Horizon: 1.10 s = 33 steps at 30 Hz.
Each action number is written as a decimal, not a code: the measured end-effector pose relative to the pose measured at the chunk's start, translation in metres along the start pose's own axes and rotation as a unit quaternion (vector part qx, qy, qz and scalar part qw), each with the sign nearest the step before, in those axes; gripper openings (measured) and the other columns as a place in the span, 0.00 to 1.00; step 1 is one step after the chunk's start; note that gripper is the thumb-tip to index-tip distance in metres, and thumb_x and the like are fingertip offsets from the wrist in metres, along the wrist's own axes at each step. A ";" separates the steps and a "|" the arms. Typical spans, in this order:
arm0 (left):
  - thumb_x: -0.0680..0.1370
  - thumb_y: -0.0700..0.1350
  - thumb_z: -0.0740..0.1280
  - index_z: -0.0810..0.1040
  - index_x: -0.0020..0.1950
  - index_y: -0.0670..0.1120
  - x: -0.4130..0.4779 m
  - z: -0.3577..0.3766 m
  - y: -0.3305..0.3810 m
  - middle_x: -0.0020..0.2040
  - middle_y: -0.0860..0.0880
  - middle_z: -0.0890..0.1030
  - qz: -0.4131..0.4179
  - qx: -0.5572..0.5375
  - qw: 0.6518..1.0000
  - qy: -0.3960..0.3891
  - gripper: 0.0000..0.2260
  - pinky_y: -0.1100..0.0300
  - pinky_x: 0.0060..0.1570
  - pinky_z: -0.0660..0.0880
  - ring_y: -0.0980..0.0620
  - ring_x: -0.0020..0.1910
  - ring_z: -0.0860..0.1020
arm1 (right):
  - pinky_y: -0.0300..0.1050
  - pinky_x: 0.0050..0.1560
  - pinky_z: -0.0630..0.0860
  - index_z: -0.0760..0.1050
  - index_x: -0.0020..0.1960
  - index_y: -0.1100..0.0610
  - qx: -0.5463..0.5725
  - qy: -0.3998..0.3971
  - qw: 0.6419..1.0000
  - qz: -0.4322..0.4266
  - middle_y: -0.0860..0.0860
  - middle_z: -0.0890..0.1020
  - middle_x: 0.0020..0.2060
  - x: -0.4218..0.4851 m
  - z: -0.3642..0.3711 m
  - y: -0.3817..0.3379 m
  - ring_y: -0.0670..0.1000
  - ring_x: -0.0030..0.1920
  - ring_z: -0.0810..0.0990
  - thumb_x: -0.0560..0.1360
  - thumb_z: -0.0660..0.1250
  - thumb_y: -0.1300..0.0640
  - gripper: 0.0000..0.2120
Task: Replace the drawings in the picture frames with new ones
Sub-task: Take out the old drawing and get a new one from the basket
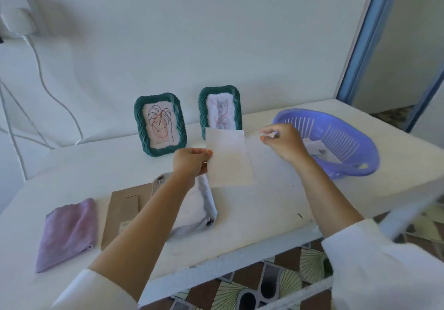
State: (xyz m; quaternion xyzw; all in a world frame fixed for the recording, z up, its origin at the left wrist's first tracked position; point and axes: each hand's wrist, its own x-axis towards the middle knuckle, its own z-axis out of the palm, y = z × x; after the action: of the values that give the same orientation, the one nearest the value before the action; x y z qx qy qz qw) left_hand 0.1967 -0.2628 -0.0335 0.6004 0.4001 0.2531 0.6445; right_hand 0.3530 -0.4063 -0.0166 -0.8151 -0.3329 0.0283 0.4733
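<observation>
Basically, no legible writing or brand anywhere; a pale label on the brown backing board [120, 213] is too blurred to be read. A blank-looking sheet [228, 158] is held upright above the table [264, 204], pinched at its left edge by the left hand [191, 162]. A second thin, translucent sheet [254, 141] just right of it is pinched at its top corner by the right hand [283, 141]; whether the two sheets touch cannot be told. Two green-rimmed frames stand at the wall: the left frame [160, 124] with a leaf line drawing, the right frame [219, 107] with a grey cat drawing crossed by red strokes, its lower edge hidden by the held sheet. An opened frame [201, 211] is lying flat under the left forearm, beside the backing board. A purple basket [336, 141] at the right contains white papers, contents blurred. A folded lilac cloth [67, 232] is laid at the left
</observation>
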 end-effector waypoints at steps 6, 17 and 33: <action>0.74 0.32 0.68 0.75 0.34 0.39 0.003 0.085 -0.019 0.34 0.44 0.76 -0.051 0.007 0.998 -0.030 0.09 0.55 0.43 0.78 0.52 0.27 0.75 | 0.38 0.58 0.66 0.76 0.61 0.56 -0.133 -0.094 0.986 0.036 0.52 0.77 0.62 0.021 -0.061 0.043 0.51 0.63 0.74 0.69 0.72 0.58 0.20; 0.72 0.37 0.71 0.81 0.45 0.36 0.022 0.150 -0.056 0.43 0.40 0.80 -0.088 0.079 0.990 0.081 0.05 0.56 0.43 0.77 0.44 0.34 0.78 | 0.45 0.60 0.73 0.74 0.63 0.53 -0.086 -0.226 0.970 0.011 0.58 0.77 0.60 0.033 -0.062 0.076 0.51 0.59 0.77 0.68 0.70 0.61 0.24; 0.71 0.39 0.70 0.73 0.28 0.42 0.036 0.177 -0.061 0.35 0.42 0.79 -0.037 0.190 0.978 0.080 0.12 0.56 0.41 0.76 0.44 0.37 0.78 | 0.44 0.43 0.74 0.76 0.54 0.51 -0.088 -0.240 0.967 0.017 0.59 0.79 0.52 0.046 -0.079 0.064 0.57 0.48 0.80 0.67 0.71 0.63 0.18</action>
State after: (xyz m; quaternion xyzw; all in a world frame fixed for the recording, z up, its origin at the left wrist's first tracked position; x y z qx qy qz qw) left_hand 0.3523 -0.3439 -0.1077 0.6745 0.5131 0.1958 0.4935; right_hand 0.4503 -0.4607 -0.0110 -0.8285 -0.4241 0.2019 0.3049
